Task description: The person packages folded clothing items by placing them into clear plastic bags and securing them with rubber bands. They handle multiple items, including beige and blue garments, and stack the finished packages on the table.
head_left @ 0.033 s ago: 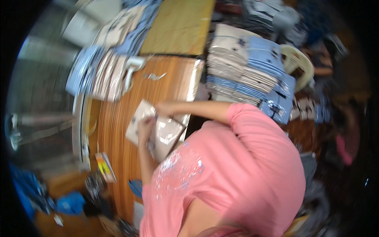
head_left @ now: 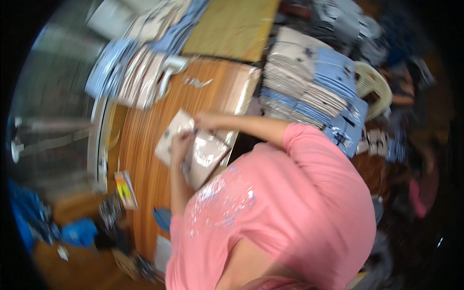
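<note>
Folded pale garment in clear bag [head_left: 193,152] on wooden tabletop [head_left: 150,183]; left hand [head_left: 181,145] and right hand [head_left: 205,121] pinching bag, unchanged; finger closure blurred, cannot tell.

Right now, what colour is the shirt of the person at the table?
Pink shirt with a pale mottled print near the shoulder; seen in the head view.

Left hand [head_left: 180,144] curled, right hand [head_left: 205,121] pinching, forearms converging, blurred.

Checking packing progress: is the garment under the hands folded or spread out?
Folded: the pale garment lies as a small flat rectangle on the wooden table, partly in a clear bag, both hands on it.
</note>
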Tool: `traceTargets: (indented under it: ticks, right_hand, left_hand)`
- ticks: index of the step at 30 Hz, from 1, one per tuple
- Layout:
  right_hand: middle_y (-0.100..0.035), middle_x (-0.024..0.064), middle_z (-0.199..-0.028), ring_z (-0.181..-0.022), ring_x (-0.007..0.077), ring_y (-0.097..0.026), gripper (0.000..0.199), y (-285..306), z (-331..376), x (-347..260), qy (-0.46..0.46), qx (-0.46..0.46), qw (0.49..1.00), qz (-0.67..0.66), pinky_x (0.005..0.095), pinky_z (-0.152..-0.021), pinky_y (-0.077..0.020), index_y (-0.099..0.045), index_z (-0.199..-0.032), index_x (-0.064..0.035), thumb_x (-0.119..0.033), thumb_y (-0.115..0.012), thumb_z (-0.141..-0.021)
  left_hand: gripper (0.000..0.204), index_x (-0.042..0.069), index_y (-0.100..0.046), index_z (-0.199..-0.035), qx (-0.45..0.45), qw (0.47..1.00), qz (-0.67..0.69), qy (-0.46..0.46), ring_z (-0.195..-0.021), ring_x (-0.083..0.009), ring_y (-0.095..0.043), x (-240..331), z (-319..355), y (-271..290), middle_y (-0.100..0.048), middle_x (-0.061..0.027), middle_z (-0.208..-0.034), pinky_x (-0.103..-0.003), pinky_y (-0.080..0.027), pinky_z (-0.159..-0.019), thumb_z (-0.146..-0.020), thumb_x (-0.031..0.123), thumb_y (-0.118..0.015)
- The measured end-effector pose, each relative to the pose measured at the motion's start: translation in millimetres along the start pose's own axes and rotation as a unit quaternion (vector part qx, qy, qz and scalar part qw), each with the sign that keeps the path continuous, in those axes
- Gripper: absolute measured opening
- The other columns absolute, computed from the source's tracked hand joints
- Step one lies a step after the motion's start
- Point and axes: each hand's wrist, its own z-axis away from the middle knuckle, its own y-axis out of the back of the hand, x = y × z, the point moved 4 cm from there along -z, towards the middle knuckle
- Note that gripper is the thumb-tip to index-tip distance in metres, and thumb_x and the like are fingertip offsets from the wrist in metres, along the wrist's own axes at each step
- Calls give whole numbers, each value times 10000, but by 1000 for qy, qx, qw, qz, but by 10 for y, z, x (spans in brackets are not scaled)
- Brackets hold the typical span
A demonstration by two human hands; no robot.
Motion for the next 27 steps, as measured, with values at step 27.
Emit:
traceTargets:
  ticks: [27]
  right_hand:
    - [-579, 142, -710, -670, 237, -568, 148, -488, -436, 608, 86, 204, 969, -106, 334, -624, -457, -585, -763, 20, -103, -615, -688]
  left_hand:
    - [177, -65, -548, -761, 218, 949, -193, -124, -709, -310, -507, 393, 434, 3, -539, -172, -762, -356, -407, -671, -825, 99, -538]
